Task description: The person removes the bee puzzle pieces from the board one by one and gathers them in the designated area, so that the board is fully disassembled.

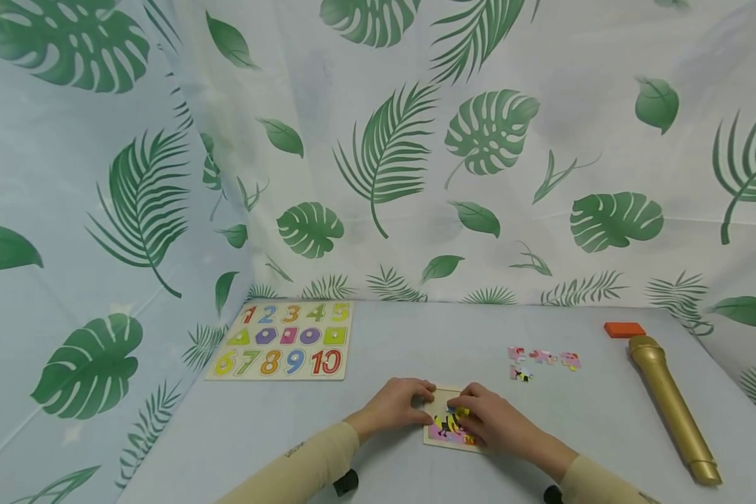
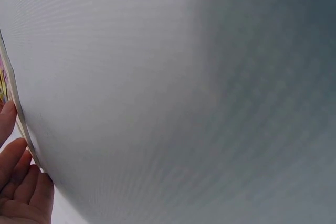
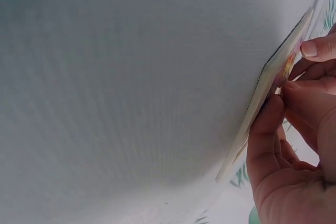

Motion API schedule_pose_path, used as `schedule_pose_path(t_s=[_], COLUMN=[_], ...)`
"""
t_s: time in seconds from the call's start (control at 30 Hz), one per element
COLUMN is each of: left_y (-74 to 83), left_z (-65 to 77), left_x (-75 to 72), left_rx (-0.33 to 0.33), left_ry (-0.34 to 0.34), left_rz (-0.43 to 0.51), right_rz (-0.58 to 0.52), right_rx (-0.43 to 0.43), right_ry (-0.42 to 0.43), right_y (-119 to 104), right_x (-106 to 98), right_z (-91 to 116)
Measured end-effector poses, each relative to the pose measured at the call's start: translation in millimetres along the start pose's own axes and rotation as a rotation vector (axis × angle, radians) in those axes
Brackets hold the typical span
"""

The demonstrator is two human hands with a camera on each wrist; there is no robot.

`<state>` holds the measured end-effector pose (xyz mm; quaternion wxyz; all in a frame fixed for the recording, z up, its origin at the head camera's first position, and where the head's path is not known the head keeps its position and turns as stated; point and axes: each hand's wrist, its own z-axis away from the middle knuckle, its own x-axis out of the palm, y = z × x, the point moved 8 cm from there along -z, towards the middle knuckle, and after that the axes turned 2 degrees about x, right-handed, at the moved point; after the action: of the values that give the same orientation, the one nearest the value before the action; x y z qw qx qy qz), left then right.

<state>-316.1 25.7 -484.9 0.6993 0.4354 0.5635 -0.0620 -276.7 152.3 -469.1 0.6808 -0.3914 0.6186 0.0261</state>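
A small wooden puzzle board (image 1: 439,397) lies on the table in front of me, partly filled with a yellow-and-black bee picture on pink. My left hand (image 1: 393,404) grips its left edge; in the left wrist view the thumb lies over the rim and the fingers sit along the side. Over the board, my right hand (image 1: 494,420) pinches a small puzzle piece (image 1: 451,408) with some blue on it, mostly covered by the fingers. The right wrist view shows thumb and index fingertip together close over the board. Part of the picture is hidden under this hand.
Several loose pink puzzle pieces (image 1: 543,358) lie right of the board. A number-and-shape board (image 1: 258,348) is at the back left. On the right are a red block (image 1: 624,330) and a gold microphone (image 1: 674,409). A leaf-printed curtain (image 1: 409,245) rises behind the table.
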Motion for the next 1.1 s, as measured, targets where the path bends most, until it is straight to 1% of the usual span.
schedule_pose_path(t_s=[0.13,0.3,0.43,0.7,0.87,0.97,1.1], left_y=[0.2,0.3,0.1,0.8,0.9,0.5,1.0], left_z=[-0.3,-0.7,0.1,1.2,0.8,0.4,-0.1], left_x=[-0.5,-0.4,-0.4,-0.7,-0.8,-0.5,-0.7], left_rx=[0.004,0.011,0.006,0.000,-0.003,-0.001,0.009], left_ry=[-0.003,-0.004,-0.005,-0.008,-0.012,-0.013,-0.014], left_rz=[-0.010,-0.016,0.001,-0.001,-0.003,-0.010,-0.021], right_rz=[-0.005,-0.002,0.007,0.009,0.009,0.005,-0.022], right_rx=[0.014,-0.007,-0.022,-0.014,-0.030,-0.049,-0.035], right_ry=[0.006,0.025,0.041,0.044,0.060,0.073,0.070], right_y=[2.6,1.4,0.4,1.4,1.1,0.8,3.2], right_x=[-0.4,-1.1,-1.2,-0.4,-0.2,-0.7,-0.8], right_z=[-0.2,0.5,0.8,0.5,1.0,1.1,-0.1])
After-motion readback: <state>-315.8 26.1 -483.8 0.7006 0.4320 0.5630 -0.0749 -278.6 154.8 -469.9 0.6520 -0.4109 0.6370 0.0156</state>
